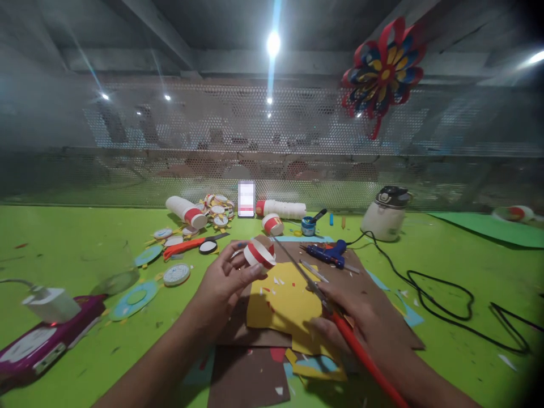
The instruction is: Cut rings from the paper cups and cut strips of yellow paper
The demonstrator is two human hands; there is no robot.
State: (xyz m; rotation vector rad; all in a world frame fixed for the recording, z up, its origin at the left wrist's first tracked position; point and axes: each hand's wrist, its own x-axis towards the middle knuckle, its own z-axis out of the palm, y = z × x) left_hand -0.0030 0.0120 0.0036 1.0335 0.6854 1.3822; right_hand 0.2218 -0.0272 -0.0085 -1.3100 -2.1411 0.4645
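L hand (221, 277) pinches the cup (258, 255) mid-frame, R hand (359, 311) grips the red-handled blade (301, 271) w/ its tip near the rim, so a slip cd nick L hand or tear the cup b/c it's thin.

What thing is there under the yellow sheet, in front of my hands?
Brown board shows around the yellow sheet; anything else beneath is covered and cannot be seen.

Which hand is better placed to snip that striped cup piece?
Probably the right hand: it holds the red-handled scissors, blades towards the cup piece, which the left hand holds.
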